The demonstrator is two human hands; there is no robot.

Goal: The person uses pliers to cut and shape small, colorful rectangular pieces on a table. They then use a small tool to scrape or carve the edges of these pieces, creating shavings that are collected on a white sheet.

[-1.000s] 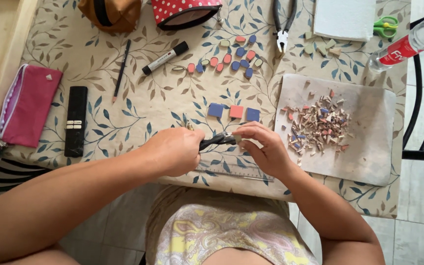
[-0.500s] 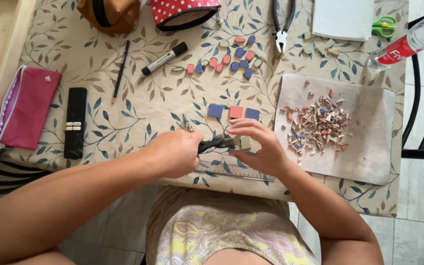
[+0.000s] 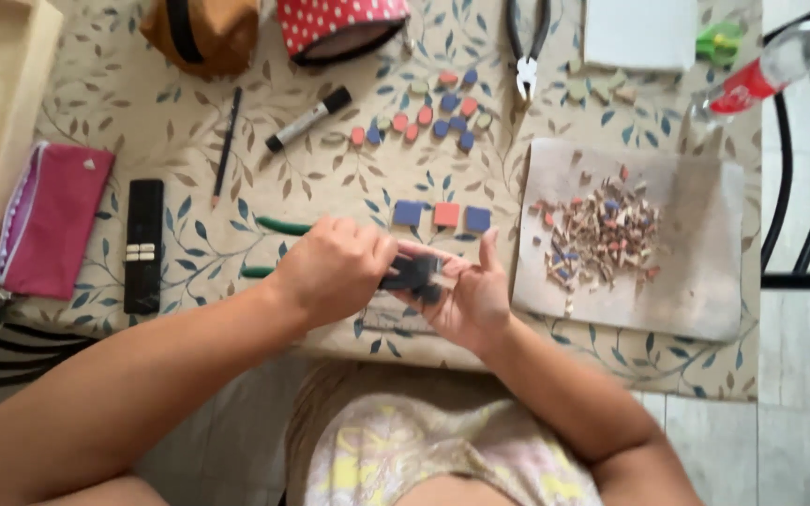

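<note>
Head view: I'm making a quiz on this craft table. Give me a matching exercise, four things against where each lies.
Things:
1. pink zip pouch
2. pliers
3. pile of tile chips
4. black marker

Places:
A. on the pale sheet at the right
B. far left of the cloth
C. top edge, right of the red dotted bag
D. below the red dotted bag, left of the small coloured tiles

Pairs: 1-B, 2-C, 3-A, 4-D

We see the left hand (image 3: 335,272) fisted, the right hand (image 3: 466,295) cupped open (thumb up), forearms converging.
</note>
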